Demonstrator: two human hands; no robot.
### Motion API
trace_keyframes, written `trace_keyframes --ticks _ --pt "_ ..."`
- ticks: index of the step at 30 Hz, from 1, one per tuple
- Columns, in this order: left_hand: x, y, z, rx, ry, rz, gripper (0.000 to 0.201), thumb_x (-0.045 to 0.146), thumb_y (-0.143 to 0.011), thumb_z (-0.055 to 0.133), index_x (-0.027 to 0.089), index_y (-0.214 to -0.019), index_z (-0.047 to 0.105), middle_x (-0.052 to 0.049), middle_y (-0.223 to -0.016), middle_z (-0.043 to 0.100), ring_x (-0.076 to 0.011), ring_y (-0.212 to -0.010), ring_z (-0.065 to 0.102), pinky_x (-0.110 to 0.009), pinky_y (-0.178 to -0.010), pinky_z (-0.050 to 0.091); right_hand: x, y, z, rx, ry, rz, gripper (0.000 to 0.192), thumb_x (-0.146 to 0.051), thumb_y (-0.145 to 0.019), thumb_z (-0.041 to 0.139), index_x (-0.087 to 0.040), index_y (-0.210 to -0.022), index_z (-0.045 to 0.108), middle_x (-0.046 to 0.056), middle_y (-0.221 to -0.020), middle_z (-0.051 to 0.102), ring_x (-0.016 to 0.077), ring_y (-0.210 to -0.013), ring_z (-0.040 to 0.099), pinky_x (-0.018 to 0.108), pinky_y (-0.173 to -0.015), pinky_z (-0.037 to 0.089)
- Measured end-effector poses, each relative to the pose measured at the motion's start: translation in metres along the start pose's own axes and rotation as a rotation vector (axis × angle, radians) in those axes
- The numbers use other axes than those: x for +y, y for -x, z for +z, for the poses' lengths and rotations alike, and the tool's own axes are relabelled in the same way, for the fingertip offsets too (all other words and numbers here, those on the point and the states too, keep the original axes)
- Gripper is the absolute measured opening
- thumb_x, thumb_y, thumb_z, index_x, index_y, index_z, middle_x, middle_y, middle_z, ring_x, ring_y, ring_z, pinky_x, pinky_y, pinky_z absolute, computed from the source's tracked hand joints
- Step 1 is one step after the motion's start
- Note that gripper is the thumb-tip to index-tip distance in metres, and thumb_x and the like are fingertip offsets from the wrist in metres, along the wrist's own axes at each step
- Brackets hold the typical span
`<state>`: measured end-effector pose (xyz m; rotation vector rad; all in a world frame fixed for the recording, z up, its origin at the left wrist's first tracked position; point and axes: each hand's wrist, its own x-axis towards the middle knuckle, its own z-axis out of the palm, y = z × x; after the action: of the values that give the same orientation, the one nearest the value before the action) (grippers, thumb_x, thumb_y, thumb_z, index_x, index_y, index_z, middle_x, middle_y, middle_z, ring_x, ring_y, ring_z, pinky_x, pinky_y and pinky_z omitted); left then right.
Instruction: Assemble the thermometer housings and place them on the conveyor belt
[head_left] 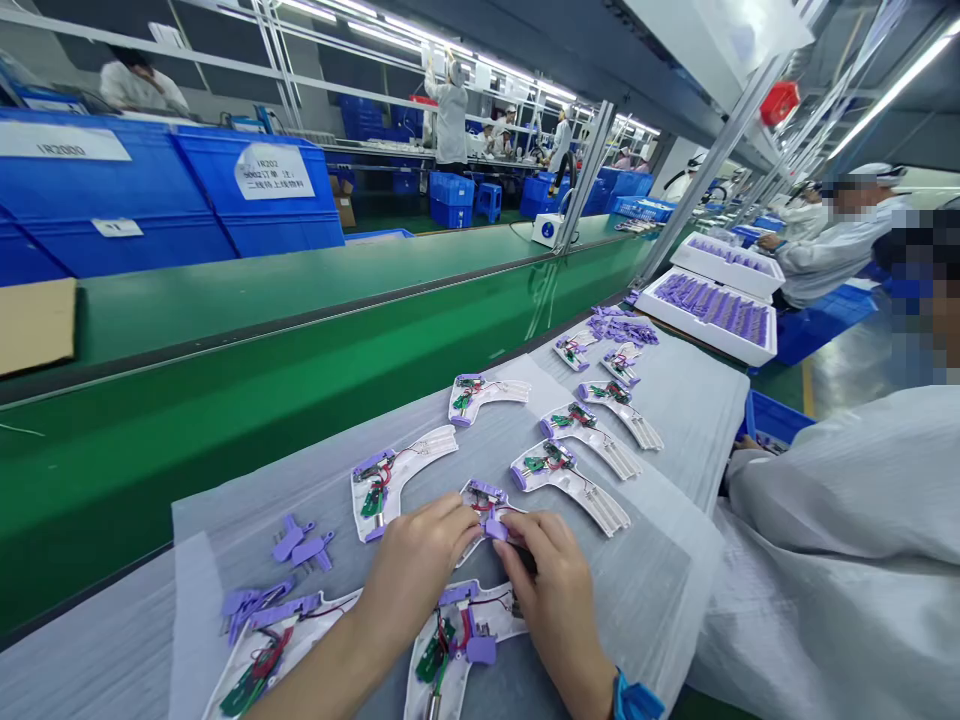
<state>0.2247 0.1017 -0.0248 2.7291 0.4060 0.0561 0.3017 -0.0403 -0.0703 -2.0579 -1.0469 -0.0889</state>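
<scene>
A small purple plastic piece [495, 528] is pinched between the fingertips of both my hands, over a white gun-shaped housing half [466, 552]. My left hand [424, 545] has its fingers closed at the piece's left edge and partly covers the housing. From the right, thumb and forefinger of my right hand [553, 575] close on the same piece; a dark object under that palm is mostly hidden. Just below lies another housing half [416, 690] with a green board, red wires and a purple piece. A further filled housing half [255, 655] is partly behind my left forearm.
Several wired housing halves [577, 485] lie to the right and beyond. Loose purple pieces [300, 545] sit at left, more [622, 325] at the far end near white foam trays [709, 310]. A green conveyor [300, 400] runs alongside. A co-worker's white sleeve [840, 540] is close at right.
</scene>
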Motion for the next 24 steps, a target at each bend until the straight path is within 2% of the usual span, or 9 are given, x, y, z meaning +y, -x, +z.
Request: trace_keyframes --ticks 4,9,13,20,24 --pt "0.002 -0.003 -0.005 -0.029 -0.02 -0.017 0.02 0.019 -0.091 0.048 0.02 -0.08 0.064 -0.001 -0.081 0.063 -0.0179 -0.071 0.063 -0.024 -0.057 0.038 0.0 -0.002 -0.001 0.011 0.002 -0.014 0.014 -0.021 -0.092 0.05 -0.02 -0.103 0.058 0.006 -0.091 0.059 0.0211 -0.083 0.054 0.034 -0.073 0.045" --pt "0.002 -0.007 -0.007 -0.034 0.042 -0.068 0.01 0.026 -0.089 0.054 0.027 -0.089 0.064 0.004 -0.088 0.066 -0.015 -0.076 0.065 -0.022 -0.061 0.04 0.002 -0.002 0.0 0.044 0.026 -0.056 0.012 -0.022 -0.091 0.053 -0.021 -0.101 0.06 0.005 -0.089 0.062 0.0212 -0.082 0.056 0.033 -0.072 0.045" --pt "0.002 -0.01 -0.006 -0.051 0.04 -0.104 0.012 0.023 -0.089 0.054 0.024 -0.082 0.064 0.003 -0.087 0.064 -0.0156 -0.074 0.064 -0.023 -0.059 0.038 0.002 -0.002 0.0 0.039 0.054 -0.072 0.013 -0.022 -0.091 0.053 -0.021 -0.102 0.06 0.005 -0.089 0.062 0.0209 -0.082 0.056 0.034 -0.072 0.046" --pt "0.006 -0.013 -0.011 -0.097 -0.037 -0.072 0.014 0.019 -0.087 0.054 0.02 -0.076 0.062 0.0 -0.085 0.06 -0.0184 -0.068 0.063 -0.025 -0.051 0.028 -0.002 -0.002 -0.001 0.02 0.115 -0.096 0.009 -0.017 -0.091 0.053 -0.018 -0.095 0.06 0.005 -0.084 0.06 0.0204 -0.078 0.053 0.034 -0.068 0.045" --pt "0.007 -0.012 -0.011 -0.085 -0.046 -0.069 0.012 0.02 -0.087 0.054 0.021 -0.078 0.062 0.001 -0.085 0.061 -0.0192 -0.067 0.064 -0.026 -0.05 0.027 -0.002 -0.002 0.0 0.053 0.11 -0.132 0.011 -0.017 -0.092 0.05 -0.018 -0.1 0.058 0.006 -0.087 0.061 0.0201 -0.08 0.054 0.034 -0.071 0.046"
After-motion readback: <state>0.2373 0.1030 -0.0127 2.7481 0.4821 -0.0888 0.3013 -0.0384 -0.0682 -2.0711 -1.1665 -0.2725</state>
